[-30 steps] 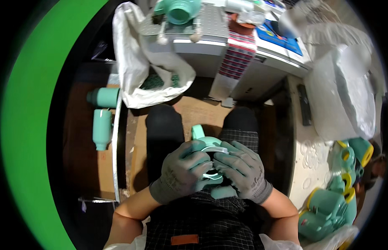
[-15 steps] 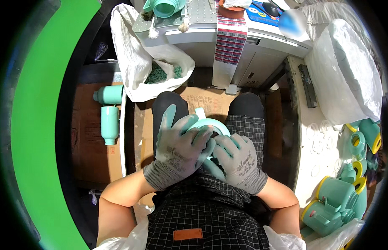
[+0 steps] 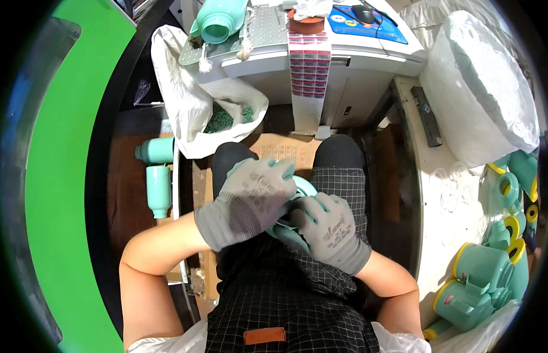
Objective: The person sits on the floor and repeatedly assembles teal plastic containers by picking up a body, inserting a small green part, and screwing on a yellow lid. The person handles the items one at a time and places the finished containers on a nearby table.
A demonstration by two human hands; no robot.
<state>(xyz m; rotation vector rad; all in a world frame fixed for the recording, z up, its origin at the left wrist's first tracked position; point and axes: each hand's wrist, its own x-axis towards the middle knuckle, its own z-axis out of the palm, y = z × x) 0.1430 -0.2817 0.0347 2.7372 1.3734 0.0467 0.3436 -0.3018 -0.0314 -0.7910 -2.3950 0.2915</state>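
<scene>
A round mint-green plastic jug [image 3: 306,186] rests in my lap between my thighs, its rim showing past my fingers and its lower side below them. Grey knitted gloves with green-coated fingers cover both hands. My right hand [image 3: 328,228] curls over the jug's near right side, fingers bent inward at the opening. Above the left part of the jug, my left hand [image 3: 253,191] is closed with bent fingers, slightly blurred; its thumb and whatever it pinches are hidden. A thin white strip [image 3: 284,223] shows between the hands, too small to name.
White rings [image 3: 453,182] lie on the right bench beside mint-green jugs [image 3: 483,265] with yellow rims and a large white bag [image 3: 477,94]. Two mint-green bottles [image 3: 158,188] lie at left. Ahead are an open white sack [image 3: 194,144] and a hanging label strip [image 3: 308,76].
My left hand has shifted up and over the jug, its fingers now bent instead of spread. The right hand stays at the jug's side. The whole view has tilted slightly.
</scene>
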